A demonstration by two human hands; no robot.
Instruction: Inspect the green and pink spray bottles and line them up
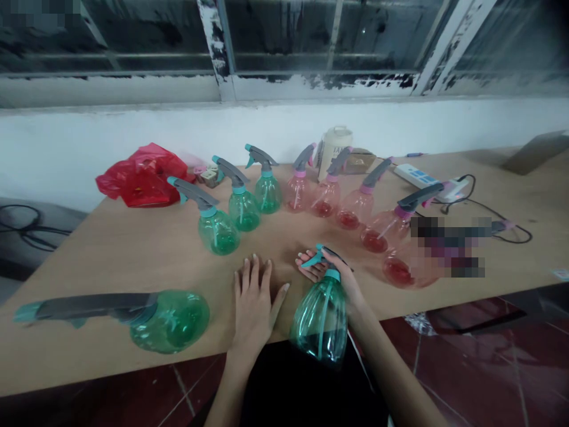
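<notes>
My right hand (342, 276) is wrapped round the grey trigger head of a green spray bottle (320, 320). The see-through bottle hangs over the table's front edge, near my lap, its turquoise trigger pointing left. My left hand (255, 299) lies flat on the table with its fingers spread, a little left of that bottle. Another green spray bottle (175, 320) is to the left, its long grey head pointing left. Beyond my hands stand three green spray bottles (219, 231), and to their right a curved row of several pink spray bottles (354, 207).
A red plastic bag (144, 175) lies at the back left of the wooden table (133, 252). Against the wall stands a cream container (336, 148) beside a small brown box (361, 160). A white power strip (429, 181) with a black cable occupies the back right.
</notes>
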